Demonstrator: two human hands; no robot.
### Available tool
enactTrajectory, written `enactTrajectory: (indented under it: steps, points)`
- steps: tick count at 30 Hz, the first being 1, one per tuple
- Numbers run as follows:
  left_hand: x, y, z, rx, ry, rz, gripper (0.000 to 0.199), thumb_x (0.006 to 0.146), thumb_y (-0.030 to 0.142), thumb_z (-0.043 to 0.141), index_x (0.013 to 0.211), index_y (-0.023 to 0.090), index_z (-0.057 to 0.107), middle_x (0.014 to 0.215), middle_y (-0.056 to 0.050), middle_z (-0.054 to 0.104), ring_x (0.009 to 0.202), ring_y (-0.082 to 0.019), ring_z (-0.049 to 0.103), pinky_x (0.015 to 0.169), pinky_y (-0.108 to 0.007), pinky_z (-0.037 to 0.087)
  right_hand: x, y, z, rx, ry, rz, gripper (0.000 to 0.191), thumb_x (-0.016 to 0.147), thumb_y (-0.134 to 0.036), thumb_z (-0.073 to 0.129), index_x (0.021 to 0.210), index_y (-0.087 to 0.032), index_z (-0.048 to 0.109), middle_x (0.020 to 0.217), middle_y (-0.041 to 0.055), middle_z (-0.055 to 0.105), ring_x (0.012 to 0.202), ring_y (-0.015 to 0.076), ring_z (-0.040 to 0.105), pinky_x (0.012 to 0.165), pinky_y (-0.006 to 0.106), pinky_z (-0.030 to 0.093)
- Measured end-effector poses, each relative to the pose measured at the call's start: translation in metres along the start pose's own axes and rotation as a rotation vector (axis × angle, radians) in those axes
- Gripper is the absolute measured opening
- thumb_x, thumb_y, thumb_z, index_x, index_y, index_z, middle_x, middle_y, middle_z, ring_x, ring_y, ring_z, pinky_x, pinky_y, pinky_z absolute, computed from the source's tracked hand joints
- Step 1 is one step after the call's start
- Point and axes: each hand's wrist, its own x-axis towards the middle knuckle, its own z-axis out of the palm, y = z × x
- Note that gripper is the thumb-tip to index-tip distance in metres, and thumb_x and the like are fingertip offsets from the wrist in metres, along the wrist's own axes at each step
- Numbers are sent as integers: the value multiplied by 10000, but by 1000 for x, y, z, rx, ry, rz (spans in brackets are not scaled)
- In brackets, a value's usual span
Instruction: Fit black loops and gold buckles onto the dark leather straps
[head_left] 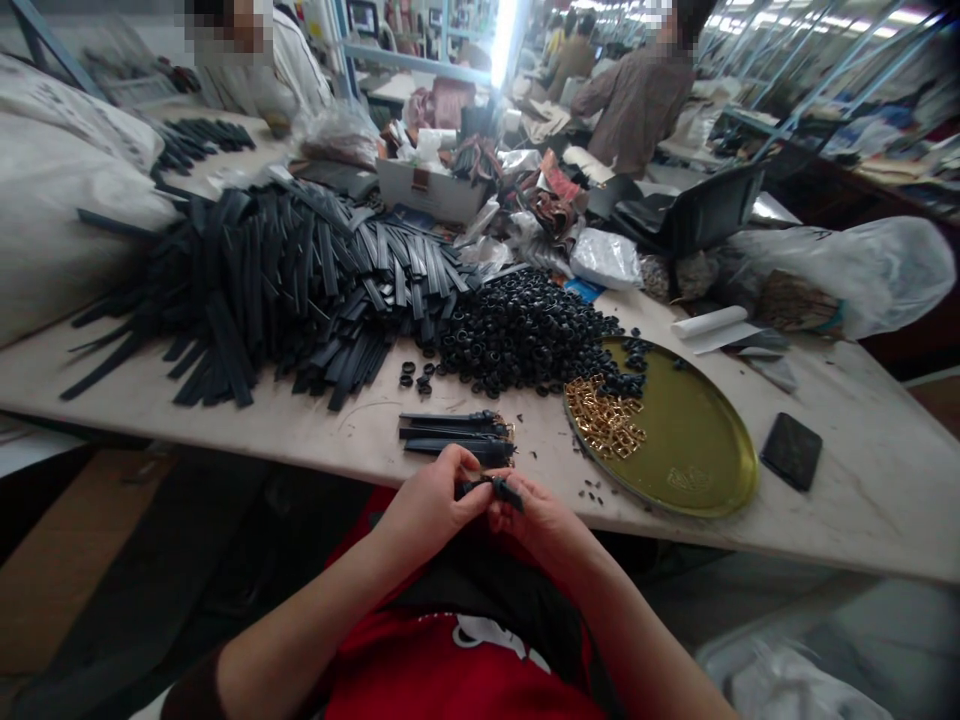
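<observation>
My left hand (444, 497) and my right hand (529, 508) meet at the table's front edge, both closed on one dark strap (508, 492). A small gold glint, apparently a buckle, shows between my fingertips; the fingers partly cover it. Just beyond lie several finished-looking dark straps (450, 433) with gold buckles at their right ends. Farther off is a heap of small black loops (525, 335). To its left spreads a big pile of dark flat straps (300, 270). Gold buckles (606, 420) are gathered on the left side of a round gold-coloured tray (697, 430).
A black phone (791, 450) lies right of the tray. Behind the piles stand a white box (431, 190) and plastic-wrapped bundles (607, 258). A large white sack (67, 220) is at the left. Other people (637, 95) are in the background.
</observation>
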Motion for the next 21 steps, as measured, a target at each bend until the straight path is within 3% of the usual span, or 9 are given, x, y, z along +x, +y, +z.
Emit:
enactTrajectory:
  steps: [5,9,15,18,21]
  points:
    - [-10,3,-1,72,11,9,238,746,418,545,792,188,585,770,-6,650,706,-173,577,609,-256,404,-9,5,-1,40,-48,62,236,676,-348,696,748,-178,548,642,-33,518,566,81,472,554,211,398]
    - [-17,5,-2,-237,-134,-14,263,757,408,557,847,165,604,805,-15,661,720,-156,585,640,-252,432,-11,4,3,-7,20,-64,259,677,-378,684,702,-184,513,622,-40,513,562,89,462,561,220,391]
    - [-17,-2,0,-591,-239,-116,302,745,357,600,949,134,581,862,-37,651,708,-127,576,612,-236,448,-2,4,8,-356,285,-392,247,721,-317,634,713,-205,414,632,-68,458,531,72,435,524,205,371]
    - [-13,-9,0,-608,-248,-140,279,746,319,603,958,138,589,858,-34,646,697,-118,571,619,-235,449,2,3,4,-535,288,-418,207,754,-299,573,892,-227,437,684,-62,475,554,85,463,530,212,386]
    - [-8,-16,0,-624,-271,-162,280,744,313,606,965,142,602,857,-31,645,681,-111,572,639,-242,454,3,-4,-2,-813,227,-388,109,786,-265,509,883,-218,494,662,-48,478,559,95,452,521,214,363]
